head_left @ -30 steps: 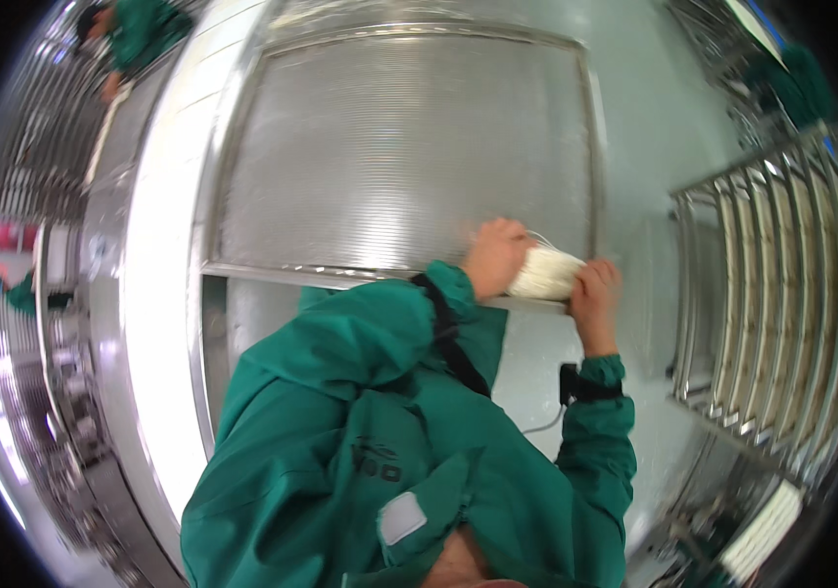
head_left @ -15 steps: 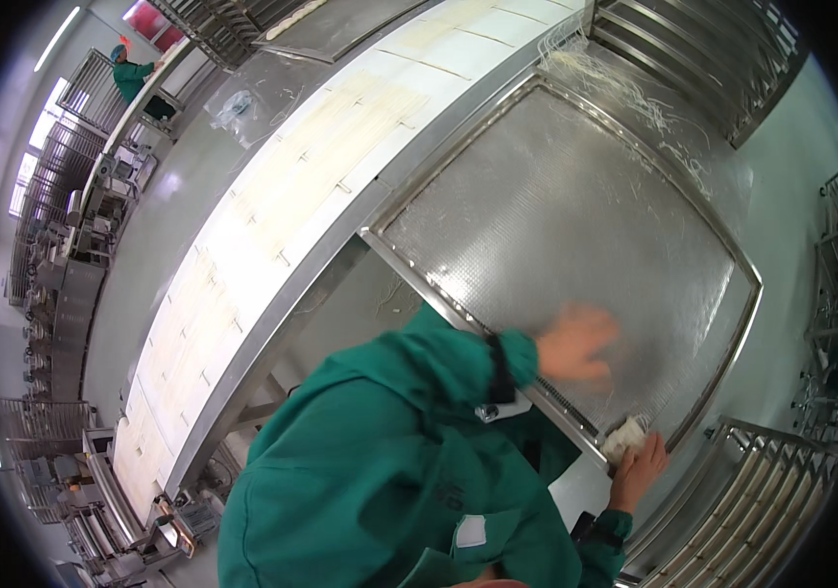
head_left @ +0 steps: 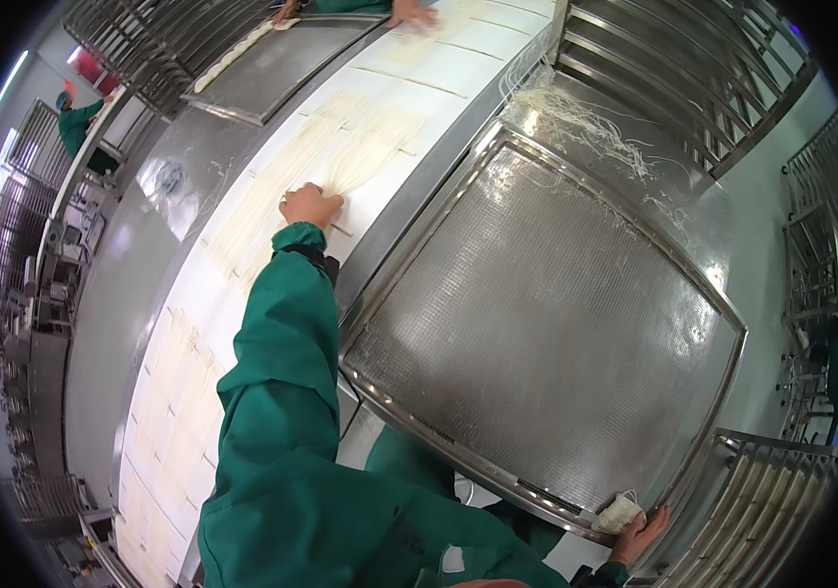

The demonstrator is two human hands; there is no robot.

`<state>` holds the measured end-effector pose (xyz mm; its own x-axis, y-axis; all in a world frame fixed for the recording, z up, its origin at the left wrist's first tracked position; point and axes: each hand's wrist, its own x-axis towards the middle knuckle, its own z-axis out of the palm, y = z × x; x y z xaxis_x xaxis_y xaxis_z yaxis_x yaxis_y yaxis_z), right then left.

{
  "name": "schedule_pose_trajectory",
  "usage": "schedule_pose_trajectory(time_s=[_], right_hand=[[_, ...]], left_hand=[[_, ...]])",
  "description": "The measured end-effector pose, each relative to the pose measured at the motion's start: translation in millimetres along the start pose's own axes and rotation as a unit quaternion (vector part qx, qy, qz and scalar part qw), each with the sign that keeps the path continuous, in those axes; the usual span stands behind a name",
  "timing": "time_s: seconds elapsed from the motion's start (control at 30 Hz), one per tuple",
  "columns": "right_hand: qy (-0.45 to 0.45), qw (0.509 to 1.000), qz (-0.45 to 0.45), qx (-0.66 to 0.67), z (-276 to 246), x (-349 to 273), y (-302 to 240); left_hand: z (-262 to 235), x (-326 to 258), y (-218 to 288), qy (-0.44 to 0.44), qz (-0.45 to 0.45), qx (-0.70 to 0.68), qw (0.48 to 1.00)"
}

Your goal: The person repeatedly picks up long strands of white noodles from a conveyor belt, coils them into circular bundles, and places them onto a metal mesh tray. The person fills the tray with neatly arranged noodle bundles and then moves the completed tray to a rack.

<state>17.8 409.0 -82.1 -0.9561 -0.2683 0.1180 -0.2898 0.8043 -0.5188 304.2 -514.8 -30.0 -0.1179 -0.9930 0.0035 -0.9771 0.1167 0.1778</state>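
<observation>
Over the white conveyor belt (head_left: 169, 358), my left hand (head_left: 311, 208) is closed on one end of a sheet of thin noodles (head_left: 370, 142), whose strands fan out from my fingers. My right hand (head_left: 639, 537) is at the near right corner of a metal mesh tray (head_left: 536, 314), fingers apart and touching the rim. Right beside those fingers a small folded noodle bundle (head_left: 620, 513) lies in the corner of the tray. Otherwise the mesh shows only a few stray strands near its far edge.
Loose noodle scraps (head_left: 585, 122) lie on the metal table beyond the tray. A co-worker's hand (head_left: 412, 15) is over the belt's far end, near another tray (head_left: 291, 59) with a row of noodle bundles. Metal racks (head_left: 654, 69) stand far right and near right.
My left hand has moved from above the tray to the belt and taken hold of noodles. My right hand has loosened from the bundle. A co-worker's hands have appeared at the far end.
</observation>
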Motion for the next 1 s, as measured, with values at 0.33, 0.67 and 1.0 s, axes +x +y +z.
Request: schedule_pose_trajectory(time_s=[0.33,0.67,1.0], right_hand=[[0.018,0.999,-0.041,0.023,13.8,25.9,-98.2],[-0.004,0.932,-0.320,0.168,41.3,86.6,-316.6],[-0.018,0.976,-0.215,-0.034,2.7,80.6,-123.5]], left_hand=[[11.8,-61.2,122.3,-0.051,0.255,-0.303,0.917],[-69.3,-401.0,278.3,-0.478,0.292,-0.573,0.598],[32.2,-509.0,293.6,-0.587,0.041,-0.664,0.462]])
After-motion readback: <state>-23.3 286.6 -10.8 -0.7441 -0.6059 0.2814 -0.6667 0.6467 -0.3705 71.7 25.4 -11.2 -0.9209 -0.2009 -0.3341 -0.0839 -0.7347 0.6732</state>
